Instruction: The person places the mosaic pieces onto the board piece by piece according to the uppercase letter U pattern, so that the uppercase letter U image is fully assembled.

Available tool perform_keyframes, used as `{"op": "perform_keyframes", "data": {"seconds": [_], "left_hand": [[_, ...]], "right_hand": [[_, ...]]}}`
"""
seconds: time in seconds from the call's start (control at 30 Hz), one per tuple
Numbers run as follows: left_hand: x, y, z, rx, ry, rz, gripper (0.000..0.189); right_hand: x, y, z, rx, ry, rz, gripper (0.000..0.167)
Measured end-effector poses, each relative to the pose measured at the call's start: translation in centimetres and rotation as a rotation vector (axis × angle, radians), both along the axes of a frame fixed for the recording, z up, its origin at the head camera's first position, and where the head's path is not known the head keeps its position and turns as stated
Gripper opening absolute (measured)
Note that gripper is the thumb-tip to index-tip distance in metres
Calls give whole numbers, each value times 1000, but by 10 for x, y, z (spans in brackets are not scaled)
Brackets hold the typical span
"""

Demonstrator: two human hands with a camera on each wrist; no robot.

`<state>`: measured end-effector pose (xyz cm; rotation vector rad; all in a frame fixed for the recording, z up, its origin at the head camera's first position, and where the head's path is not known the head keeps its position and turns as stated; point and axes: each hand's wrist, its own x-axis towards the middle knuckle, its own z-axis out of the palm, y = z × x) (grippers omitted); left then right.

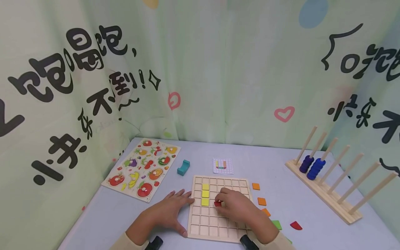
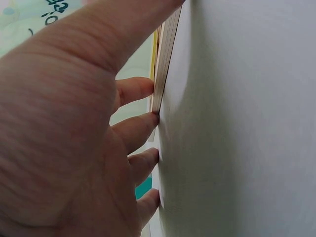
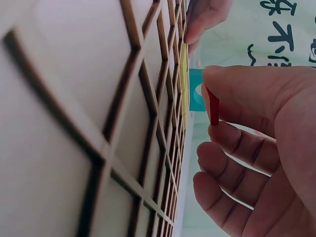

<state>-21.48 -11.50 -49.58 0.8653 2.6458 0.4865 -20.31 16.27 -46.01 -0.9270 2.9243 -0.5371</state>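
Note:
A wooden grid board [image 1: 195,229] lies on the table in front of me, with several yellow square tiles [image 1: 205,194] set in one column near its left side. My left hand [image 1: 168,212] rests with spread fingers at the board's left edge; thumb and index touch the edge. Over the middle of the grid, my right hand [image 1: 236,207] pinches a small red tile [image 1: 217,204] between thumb and index finger. In the right wrist view the red tile [image 3: 214,109] is seen edge-on, apart from the board, its full shape hidden.
Right of the board lie orange tiles [image 1: 261,201], a green tile [image 1: 276,224] and a red rounded tile [image 1: 296,225]. Behind it is a pattern card [image 1: 223,166]. A teal block [image 1: 183,167] and a fruit puzzle [image 1: 107,183] stand left, a peg rack [image 1: 323,196] with blue beads right.

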Motion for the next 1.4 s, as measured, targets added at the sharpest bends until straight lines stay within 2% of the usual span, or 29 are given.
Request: {"op": "perform_keyframes", "data": {"seconds": [0.4,0.67,0.93,1.4], "left_hand": [[0,1,1,-2,1,7,107],[0,1,1,-3,2,4,106],[-1,1,3,5,-12,10,105],[1,1,2,18,-32,26,103]], "right_hand": [[-3,-16,-3,48,-34,8,19],[-6,-25,-7,44,-54,17,19],[-6,-33,-11,51,-109,22,21],[-2,-38,-15,77,-87,49,25]]}}
